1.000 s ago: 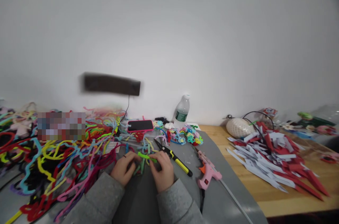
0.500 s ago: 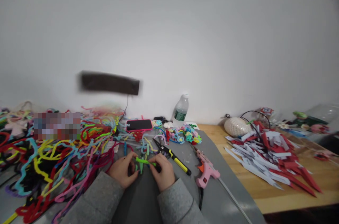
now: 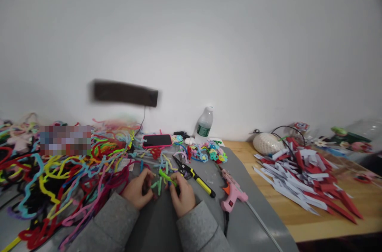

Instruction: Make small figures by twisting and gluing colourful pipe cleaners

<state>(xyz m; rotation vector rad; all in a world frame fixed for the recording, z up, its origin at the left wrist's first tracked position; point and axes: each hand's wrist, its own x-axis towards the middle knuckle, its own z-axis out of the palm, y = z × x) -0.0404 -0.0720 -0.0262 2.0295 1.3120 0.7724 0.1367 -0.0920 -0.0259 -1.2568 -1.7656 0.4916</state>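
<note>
Right hand (image 3: 183,195): thumb and fingers pinched close on a bright green fuzzy pipe-cleaner piece (image 3: 163,175); its lower end is lost behind the fingertips. Left hand (image 3: 137,190): half curled, thumb and forefinger tips parted; the hollow lies in shadow, so I can't tell whether anything rests in the palm. Both wrists run into grey sleeves (image 3: 205,228), cut off at the lower edge.

Pale green fuzzy stubs (image 3: 159,186) lie on the grey tabletop (image 3: 247,182) between the hands; how they join is too small to read. Part of the big multicoloured pipe-cleaner heap (image 3: 52,176) at left is masked by a blocky blurred patch (image 3: 65,140). Dark oblong bar (image 3: 125,93) on the wall smeared, its purpose unclear.

Half a second back the bright green piece stretched nearly level between both hands; now its free end tips up and the left fingers have come away. Yellow-and-black handled cutters (image 3: 197,178) and pink glue gun (image 3: 234,192) unmoved.

Containers: clear plastic bottle (image 3: 204,125), green label, white cap, upright near the wall; liquid level hard to judge. Far right, a clear plastic dome-like wrap (image 3: 365,130), running out of sight, contents unreadable.
</note>
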